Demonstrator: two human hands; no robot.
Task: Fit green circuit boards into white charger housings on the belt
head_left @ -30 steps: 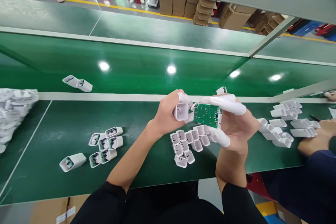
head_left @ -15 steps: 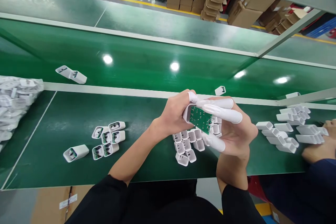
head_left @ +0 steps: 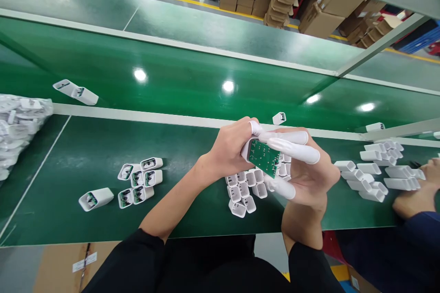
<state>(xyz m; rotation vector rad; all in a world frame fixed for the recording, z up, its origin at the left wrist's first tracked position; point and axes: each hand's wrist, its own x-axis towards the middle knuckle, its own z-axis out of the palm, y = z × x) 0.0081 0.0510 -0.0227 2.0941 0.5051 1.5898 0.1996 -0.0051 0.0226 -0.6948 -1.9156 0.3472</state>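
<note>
My left hand (head_left: 228, 146) is closed around a white plastic housing (head_left: 245, 150), its open end facing right. A green circuit board (head_left: 264, 157) sits partly inside that opening, with its solder side showing. My right hand (head_left: 311, 171), in white finger cots, pinches the board's outer end between fingers above and thumb below. Just under the hands stands a cluster of white housings (head_left: 243, 190) with open ends up, some hidden by my right hand. Left of my forearm lie several white housings with boards inside (head_left: 139, 183), plus a separate one (head_left: 96, 199).
A green belt (head_left: 182, 84) beyond the rail carries a few white housings (head_left: 75, 91). At far left is a heap of bagged white parts (head_left: 22, 130). More housings (head_left: 364, 181) lie at right, near a co-worker's hand (head_left: 431, 174).
On the belt, the housings have shifted left. The view has moved slightly. Both hands keep their hold on the housing and board, with hardly any visible movement between them.
</note>
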